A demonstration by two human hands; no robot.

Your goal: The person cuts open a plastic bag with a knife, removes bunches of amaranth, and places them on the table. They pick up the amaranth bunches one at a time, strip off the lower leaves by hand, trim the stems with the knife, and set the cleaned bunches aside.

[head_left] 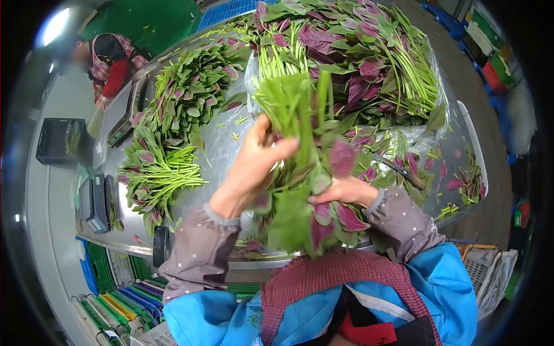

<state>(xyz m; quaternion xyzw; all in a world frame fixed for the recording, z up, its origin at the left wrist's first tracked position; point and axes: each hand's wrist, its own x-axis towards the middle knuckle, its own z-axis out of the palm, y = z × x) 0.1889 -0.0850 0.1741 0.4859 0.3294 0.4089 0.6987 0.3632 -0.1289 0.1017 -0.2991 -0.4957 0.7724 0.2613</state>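
In the middle of the head view I hold a bunch of amaranth greens [288,106] upright over the metal table, pale green stems up and green-purple leaves hanging down. My left hand [249,164] is closed around its left side, below the stem ends. My right hand [346,191] grips the leafy part on the right; some of its fingers are hidden by leaves. The leaves are partly smeared by motion. Beyond my hands lies a large heap of loose amaranth [369,52] on clear plastic. Right of the bunch, a dark-handled blade tool [412,179] lies among loose leaves.
Stacked amaranth bunches [164,173] lie on the metal table [222,144] to the left. Behind them are a scale [124,115] and a person in a red sleeve [115,78]. A black crate [60,141] stands far left, coloured crates [124,308] below the table.
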